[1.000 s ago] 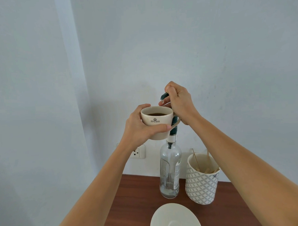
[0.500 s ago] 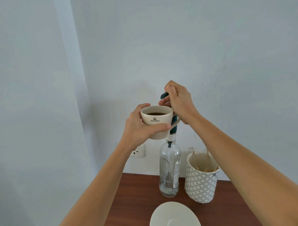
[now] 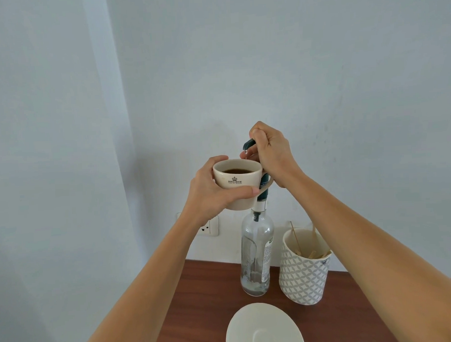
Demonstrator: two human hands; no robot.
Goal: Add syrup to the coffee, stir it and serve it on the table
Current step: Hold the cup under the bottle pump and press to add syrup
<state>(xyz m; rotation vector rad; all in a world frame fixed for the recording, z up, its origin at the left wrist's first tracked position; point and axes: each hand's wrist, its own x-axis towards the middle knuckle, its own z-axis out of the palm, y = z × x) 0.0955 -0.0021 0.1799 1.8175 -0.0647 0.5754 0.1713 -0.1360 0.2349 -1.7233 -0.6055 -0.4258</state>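
Note:
My left hand (image 3: pixel 215 194) holds a cream coffee cup (image 3: pixel 239 182) with dark coffee, lifted in front of the wall. Right behind the cup stands a clear glass syrup bottle (image 3: pixel 256 257) on the wooden table (image 3: pixel 199 309), nearly empty, topped by a dark green pump (image 3: pixel 249 145). My right hand (image 3: pixel 272 153) is closed over the pump head, and the nozzle points down just above the cup's far rim. A drop hangs at the nozzle tip.
A patterned white-and-grey holder (image 3: pixel 303 270) with wooden stir sticks (image 3: pixel 296 239) stands right of the bottle. A white saucer (image 3: pixel 263 329) lies at the table's near edge. A wall socket (image 3: pixel 208 227) sits behind my left wrist.
The cup and both hands stay almost still. My right hand sits slightly higher on the pump than a second ago.

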